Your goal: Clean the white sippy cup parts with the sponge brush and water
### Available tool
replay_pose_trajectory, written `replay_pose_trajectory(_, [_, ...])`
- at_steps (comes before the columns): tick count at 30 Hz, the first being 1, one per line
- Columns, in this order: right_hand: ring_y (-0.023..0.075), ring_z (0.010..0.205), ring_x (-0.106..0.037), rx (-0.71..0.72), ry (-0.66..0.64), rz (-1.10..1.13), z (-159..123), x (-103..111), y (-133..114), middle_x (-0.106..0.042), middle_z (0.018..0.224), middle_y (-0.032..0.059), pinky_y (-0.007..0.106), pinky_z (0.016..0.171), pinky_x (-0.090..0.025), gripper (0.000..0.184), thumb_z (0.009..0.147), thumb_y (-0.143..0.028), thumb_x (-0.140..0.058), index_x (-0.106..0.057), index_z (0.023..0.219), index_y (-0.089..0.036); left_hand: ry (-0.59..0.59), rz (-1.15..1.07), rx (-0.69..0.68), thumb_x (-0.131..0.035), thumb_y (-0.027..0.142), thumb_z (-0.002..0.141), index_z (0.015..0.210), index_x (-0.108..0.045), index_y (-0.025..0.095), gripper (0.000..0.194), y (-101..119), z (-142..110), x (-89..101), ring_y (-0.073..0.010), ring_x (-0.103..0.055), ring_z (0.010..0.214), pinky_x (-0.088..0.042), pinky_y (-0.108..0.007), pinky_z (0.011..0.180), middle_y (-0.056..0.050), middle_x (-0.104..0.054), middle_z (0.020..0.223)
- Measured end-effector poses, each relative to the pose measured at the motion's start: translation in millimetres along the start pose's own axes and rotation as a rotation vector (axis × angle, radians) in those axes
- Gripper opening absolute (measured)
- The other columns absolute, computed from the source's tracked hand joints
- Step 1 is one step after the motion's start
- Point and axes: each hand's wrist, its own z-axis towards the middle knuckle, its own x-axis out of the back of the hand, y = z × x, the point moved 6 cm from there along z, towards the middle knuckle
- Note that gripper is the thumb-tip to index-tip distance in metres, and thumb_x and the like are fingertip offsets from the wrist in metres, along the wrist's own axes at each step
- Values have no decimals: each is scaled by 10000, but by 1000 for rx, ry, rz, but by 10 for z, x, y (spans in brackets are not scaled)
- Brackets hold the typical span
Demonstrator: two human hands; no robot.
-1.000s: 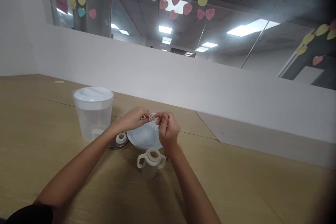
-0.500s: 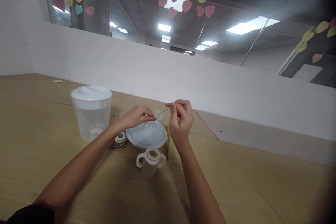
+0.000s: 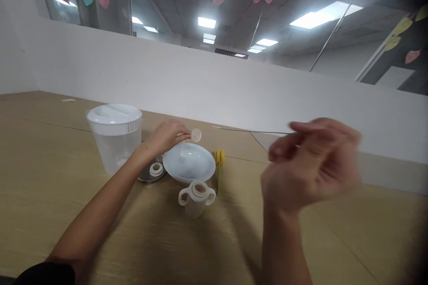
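Observation:
My left hand (image 3: 171, 134) pinches the edge of a small round translucent disc (image 3: 196, 135) above the white bowl (image 3: 189, 164). Off to the right, close to the camera, my right hand (image 3: 310, 164) is raised and blurred. Its fingers close on a thin rod (image 3: 254, 131) with a pale tip pointing left, apart from the disc. Below the bowl stands a translucent cup (image 3: 195, 205) with two handles and an uncovered top; something reddish shows inside. Beside the bowl lies a yellow-headed tool (image 3: 219, 164) with a green stem.
A clear bucket (image 3: 117, 142) with a white lid stands at the left. Between it and the bowl, a metal tray (image 3: 147, 178) bears a white ring-shaped part (image 3: 156, 169). Behind the table (image 3: 100, 249) runs a white wall (image 3: 167, 75) beneath a window.
My right hand has swung right and nearer the camera, drawing the thin rod away from the disc. The left hand still holds the disc, shifted slightly up and left.

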Motion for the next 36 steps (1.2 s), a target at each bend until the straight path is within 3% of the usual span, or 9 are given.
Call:
replay_pose_trajectory(3, [48, 423, -454, -11, 111, 26, 83, 105, 17, -521, 704, -12, 205, 332, -309, 295, 938, -348, -445, -600, 741, -194, -15, -9, 34, -544, 323, 853, 914, -720, 191, 228, -153, 3, -74, -192, -617, 828, -421, -263, 742, -57, -714, 899])
replay_pose_trajectory(7, [82, 440, -554, -89, -12, 175, -26, -98, 179, -561, 653, -23, 207, 334, -410, 289, 954, -352, -400, -530, 765, -177, -15, -105, 31, -531, 314, 855, 910, -720, 195, 230, -198, 6, -151, -186, -623, 853, -418, -245, 733, -43, -714, 932])
replay_pose_trajectory(10, [76, 457, -575, -61, -100, 176, -234, -271, 215, -587, 656, -33, 206, 384, -477, 276, 971, -357, -352, -487, 803, -186, -39, -181, 7, -518, 296, 863, 873, -722, 194, 228, -155, 7, -195, -172, -626, 834, -409, -233, 716, -36, -717, 922])
replay_pose_trajectory(15, [66, 476, -583, 14, -198, 143, -454, -387, 186, -594, 661, -39, 187, 402, -488, 270, 981, -344, -318, -478, 819, -198, -59, -211, -3, -531, 283, 855, 836, -722, 175, 220, -98, 9, -216, -170, -617, 792, -395, -231, 679, -40, -721, 873])
replay_pose_trajectory(20, [52, 463, -568, -22, -268, 175, -519, -468, 280, -593, 668, -37, 171, 412, -484, 257, 983, -304, -318, -478, 816, -192, -65, -248, -20, -521, 294, 858, 868, -724, 183, 232, -94, 0, -224, -168, -619, 826, -408, -229, 717, -37, -718, 909])
replay_pose_trajectory(36, [57, 464, -571, -31, -210, 199, -512, -461, 419, -585, 677, -32, 177, 411, -483, 240, 979, -288, -336, -483, 816, -191, -79, -274, -26, -503, 268, 852, 804, -702, 171, 227, -72, -14, -212, -165, -600, 786, -391, -226, 685, -35, -710, 857])
